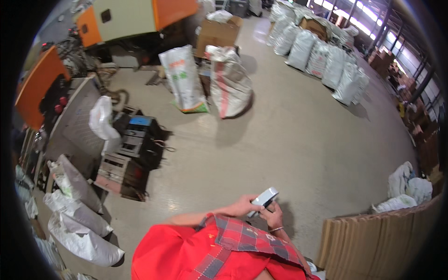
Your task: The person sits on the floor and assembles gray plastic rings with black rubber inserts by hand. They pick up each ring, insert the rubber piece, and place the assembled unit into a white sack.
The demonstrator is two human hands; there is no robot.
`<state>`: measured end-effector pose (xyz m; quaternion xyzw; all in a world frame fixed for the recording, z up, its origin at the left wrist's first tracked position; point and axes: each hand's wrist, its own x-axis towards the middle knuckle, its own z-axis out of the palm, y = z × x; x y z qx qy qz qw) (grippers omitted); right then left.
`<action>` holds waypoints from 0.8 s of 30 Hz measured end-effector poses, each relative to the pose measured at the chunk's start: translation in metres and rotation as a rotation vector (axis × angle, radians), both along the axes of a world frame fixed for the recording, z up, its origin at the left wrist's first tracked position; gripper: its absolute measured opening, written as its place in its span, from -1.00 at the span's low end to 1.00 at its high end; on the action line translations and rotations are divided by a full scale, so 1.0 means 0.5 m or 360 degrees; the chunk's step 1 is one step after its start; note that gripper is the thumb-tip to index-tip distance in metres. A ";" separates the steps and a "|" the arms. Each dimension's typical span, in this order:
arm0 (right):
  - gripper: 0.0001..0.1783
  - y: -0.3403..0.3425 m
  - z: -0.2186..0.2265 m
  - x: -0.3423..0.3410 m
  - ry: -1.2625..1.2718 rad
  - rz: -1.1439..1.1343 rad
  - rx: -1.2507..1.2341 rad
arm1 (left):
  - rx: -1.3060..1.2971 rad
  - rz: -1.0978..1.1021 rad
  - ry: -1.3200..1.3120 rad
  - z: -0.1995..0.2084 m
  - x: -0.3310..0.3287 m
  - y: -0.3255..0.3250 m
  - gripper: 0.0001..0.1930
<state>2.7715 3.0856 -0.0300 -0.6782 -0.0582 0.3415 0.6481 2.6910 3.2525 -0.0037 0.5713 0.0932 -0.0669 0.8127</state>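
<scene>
In front of my red clothing and grey checked apron (252, 240), both hands meet at a small silver-grey, box-shaped object (266, 195) with a dark part on its underside. Its exact kind is too small to make out. My left hand (243, 205) grips it from the left side, fingers closed. From the right and below, my right hand (273, 217) closes on it too, with a thin band round the wrist. The object is tilted, its upper end pointing up and to the right. Some of the fingers are hidden behind it.
Upright white sacks (228, 84) stand ahead, beside an orange and grey machine (126, 21). Dark metal crates (133, 140) and lying white sacks (84, 233) are at left. Stacked flat cardboard (373, 242) stands near right. A row of full sacks (333, 65) stands far right.
</scene>
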 end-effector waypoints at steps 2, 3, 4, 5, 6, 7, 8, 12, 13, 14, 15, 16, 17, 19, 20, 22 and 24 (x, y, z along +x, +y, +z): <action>-0.40 0.005 0.015 0.115 -0.0193 -0.0236 0.0027 | 0.0072 -0.0141 -0.0055 0.045 0.137 0.016 -0.54; -0.42 -0.006 -0.007 0.183 -0.0304 -0.0256 -0.0018 | 0.0111 -0.0229 -0.0031 0.063 0.205 0.029 -0.54; -0.49 0.016 0.014 0.232 -0.0506 -0.0298 -0.0144 | 0.0164 -0.0308 0.0015 0.072 0.267 0.049 -0.54; -0.53 0.033 0.045 0.287 -0.0085 -0.0368 -0.0002 | 0.0159 -0.0356 -0.0010 0.080 0.329 0.068 -0.55; -0.56 0.057 0.104 0.349 0.0306 -0.0446 0.0138 | 0.0076 -0.0383 -0.0065 0.081 0.394 0.085 -0.55; -0.58 0.073 0.083 0.406 0.0456 -0.0488 0.0360 | -0.0009 -0.0402 -0.0118 0.083 0.457 0.102 -0.55; -0.60 0.090 0.051 0.465 0.0604 -0.0519 0.0583 | -0.0095 -0.0411 -0.0169 0.079 0.520 0.121 -0.55; -0.61 0.165 -0.081 0.768 -0.0308 0.0144 0.0214 | 0.0127 -0.0199 -0.0131 0.032 0.783 0.202 -0.53; -0.56 0.221 -0.033 0.842 0.0615 -0.0208 0.0360 | 0.0194 -0.0118 -0.0066 -0.002 0.840 0.232 -0.57; -0.51 0.273 0.022 0.911 0.0689 -0.0227 0.0263 | 0.0200 -0.0044 -0.0008 -0.003 0.888 0.259 -0.58; -0.48 0.309 0.031 0.982 0.0597 -0.0111 0.0183 | 0.0220 0.0023 0.0032 0.018 0.941 0.294 -0.59; -0.45 0.351 0.041 1.045 0.0519 0.0016 0.0098 | 0.0240 0.0105 0.0089 0.035 0.988 0.331 -0.60; -0.40 0.396 0.059 1.106 0.0301 0.0121 0.0095 | 0.0276 0.0162 0.0118 0.053 1.034 0.370 -0.59; -0.33 0.472 0.088 1.217 0.0053 0.0199 0.0008 | 0.0269 0.0234 0.0113 0.079 1.131 0.434 -0.59; -0.29 0.506 0.109 1.275 -0.0055 0.0266 -0.0023 | 0.0188 0.0277 0.0132 0.094 1.184 0.464 -0.59; -0.21 0.583 0.082 1.391 -0.0439 0.0373 -0.0150 | 0.0040 0.0392 0.0221 0.098 1.289 0.534 -0.60; -0.19 0.658 0.077 1.483 -0.0837 0.0396 -0.0274 | 0.0111 0.0445 0.0177 0.071 1.390 0.603 -0.60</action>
